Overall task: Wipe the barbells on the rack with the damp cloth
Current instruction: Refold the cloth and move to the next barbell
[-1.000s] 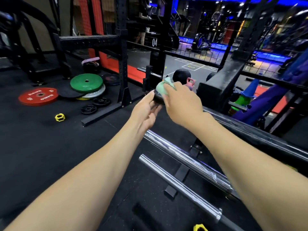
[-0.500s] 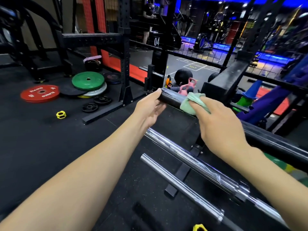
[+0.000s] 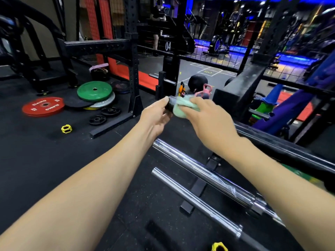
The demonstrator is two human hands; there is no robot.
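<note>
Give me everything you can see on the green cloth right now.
The cloth is pale mint green, soft and bunched. It wraps over the black barbell near its end. The right hand grips it from above, covering its right part. The left hand holds the bar's tip beside it. Dampness cannot be judged.

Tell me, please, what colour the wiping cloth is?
Pale mint green cloth, clearest in the head view.

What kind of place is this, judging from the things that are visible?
Most likely a gym. Weight plates lie on the floor, such as the red plate and the green plate; chrome barbells rest on a low rack, and a pink kettlebell stands behind.
</note>
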